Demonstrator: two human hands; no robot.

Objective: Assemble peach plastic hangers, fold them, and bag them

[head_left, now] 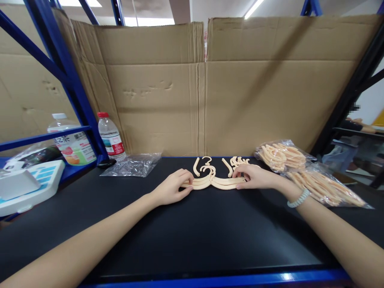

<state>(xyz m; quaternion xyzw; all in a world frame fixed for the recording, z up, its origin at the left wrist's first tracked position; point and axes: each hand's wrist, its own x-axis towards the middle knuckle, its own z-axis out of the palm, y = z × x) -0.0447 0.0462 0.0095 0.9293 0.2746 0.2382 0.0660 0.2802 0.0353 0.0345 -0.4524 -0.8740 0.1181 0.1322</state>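
Several cream plastic clothes hangers [221, 183] lie together on the black table, their hooks pointing away from me. My left hand [174, 187] grips their left end between thumb and fingers. At the right end, my right hand [252, 177] pinches them the same way; a pale coiled band circles that wrist. Just behind lie a loose hanger arm [196, 167], a loose hook [206, 161] and another arm [227, 167]. A small pile of hooks [239, 161] sits beyond my right hand, which partly hides it.
Clear bags of cream hanger parts [282, 156] lie at the right. An empty plastic bag [132, 165] and a red-capped bottle [111, 138] are at the back left, near a larger bottle [75, 146] and a white-and-blue device [33, 184]. Cardboard [159, 100] walls the back.
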